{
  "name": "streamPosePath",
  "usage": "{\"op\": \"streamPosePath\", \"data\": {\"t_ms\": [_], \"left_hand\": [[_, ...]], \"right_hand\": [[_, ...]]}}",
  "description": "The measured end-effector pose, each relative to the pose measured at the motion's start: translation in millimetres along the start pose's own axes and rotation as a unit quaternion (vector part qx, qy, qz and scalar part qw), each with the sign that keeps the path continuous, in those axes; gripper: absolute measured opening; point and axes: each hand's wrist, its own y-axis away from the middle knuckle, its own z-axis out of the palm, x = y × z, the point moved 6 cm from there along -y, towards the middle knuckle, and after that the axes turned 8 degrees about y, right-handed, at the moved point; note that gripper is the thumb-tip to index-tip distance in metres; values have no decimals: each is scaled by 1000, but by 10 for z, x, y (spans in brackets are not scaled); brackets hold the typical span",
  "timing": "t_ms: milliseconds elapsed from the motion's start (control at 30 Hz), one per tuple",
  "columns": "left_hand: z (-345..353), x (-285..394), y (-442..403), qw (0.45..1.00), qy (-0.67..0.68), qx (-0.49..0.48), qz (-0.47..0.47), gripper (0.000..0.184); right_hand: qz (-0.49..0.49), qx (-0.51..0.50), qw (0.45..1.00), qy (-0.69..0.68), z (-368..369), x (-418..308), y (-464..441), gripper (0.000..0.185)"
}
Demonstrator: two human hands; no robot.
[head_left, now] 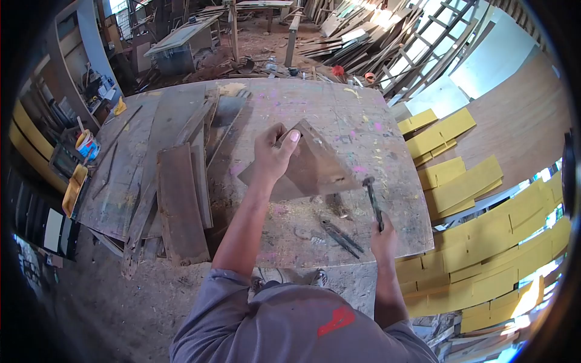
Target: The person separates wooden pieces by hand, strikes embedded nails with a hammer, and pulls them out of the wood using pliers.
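Observation:
My left hand (276, 151) grips a thin brown wooden board (318, 162) by its upper corner, thumb on the near face. The board is tilted above the worktable (290, 236), its lower edge slanting across the view. My right hand (384, 243) is closed round the handle of a hammer (375, 202). The hammer's head is just beside the board's right-hand corner; whether they touch I cannot tell. Below the board lies a dark long-handled tool (342, 238), perhaps pincers. A small dark piece, partly hidden by the board, sits above it.
Old planks (181, 202) are piled on the table's left side. A paint bucket (88, 145) and an orange tray (75, 190) stand beyond the left edge. Yellow boards (472, 242) fill the right side. Scrap timber (345, 45) leans at the back.

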Motion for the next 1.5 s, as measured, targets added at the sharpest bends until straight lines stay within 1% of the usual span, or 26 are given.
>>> {"op": "streamPosePath", "data": {"t_ms": [33,100,133,200,267,333,400,467,533,633,667,733,767,800,867,933,1000,1033,1100,1133,1200,1267,1367,1400,1433,1500], "left_hand": [[-15,48,-1,1000,-1,-5,0,59],[-52,132,-2,998,-63,11,-23,56],[-66,152,1,995,-94,19,-34,55],[-73,104,17,994,-108,2,-27,50],[-76,99,74,989,-141,-30,-13,44],[-24,168,149,978,-192,-78,15,38],[88,323,238,979,-177,-98,12,34],[131,352,342,977,-178,-113,13,36],[81,318,380,972,-199,-121,21,40],[45,448,455,976,-177,-120,41,39],[1,415,493,976,-177,-129,14,39],[-40,370,489,972,-176,-155,-30,39],[-49,374,487,975,-159,-156,-18,41],[-52,359,476,978,-142,-154,-2,43],[-94,309,496,981,-117,-153,0,44],[-147,250,502,984,-97,-149,-21,45],[-181,281,542,983,-100,-152,-29,44],[-175,303,523,982,-100,-157,-27,44],[-249,193,517,976,-159,-146,-38,41],[-288,155,512,971,-187,-140,-42,40],[-340,241,510,983,-147,-112,-20,33],[-354,342,498,993,-85,-79,-11,24],[-637,53,521,992,-89,-78,-35,24],[-643,128,514,994,-56,-78,-51,27],[-659,154,535,993,-52,-87,-63,30],[-687,189,523,990,-44,-105,-81,38]], "right_hand": [[22,-29,999,-2,92,123,22,35],[68,-86,994,-6,256,323,71,36],[50,-66,995,-57,279,345,78,38],[16,-23,987,-156,288,375,77,42],[-43,11,973,-228,-32,40,57,45],[-89,23,959,-267,-556,-501,88,48],[-145,8,955,-260,-852,-1012,70,50],[-219,-18,947,-234,-949,-1335,49,51],[-222,-34,945,-237,-1007,-1451,21,53],[-191,21,934,-302,-1264,-1579,-4,54],[-168,49,927,-332,-1325,-1562,20,55],[-213,30,933,-289,-1148,-1599,8,54],[-238,27,934,-266,-1111,-1615,-18,53],[-307,-63,939,-141,-1068,-1663,-24,53],[-322,-56,927,-186,-1018,-1594,-1,52],[-279,-45,929,-238,-1095,-1586,-24,51],[-171,-28,938,-299,-1314,-1562,-52,50],[-186,-10,938,-294,-1316,-1600,-65,50],[-212,33,935,-282,-1303,-1647,-69,49],[-189,-28,952,-237,-1199,-1644,-79,49],[-216,-52,956,-193,-880,-1492,-106,48],[-221,-61,952,-201,-706,-1413,-123,49],[-231,44,951,-200,-853,-1397,-211,50],[-210,62,949,-226,-971,-1414,-228,50],[-189,79,946,-252,-1162,-1471,-235,50],[-175,100,942,-269,-1254,-1545,-275,50]]}}
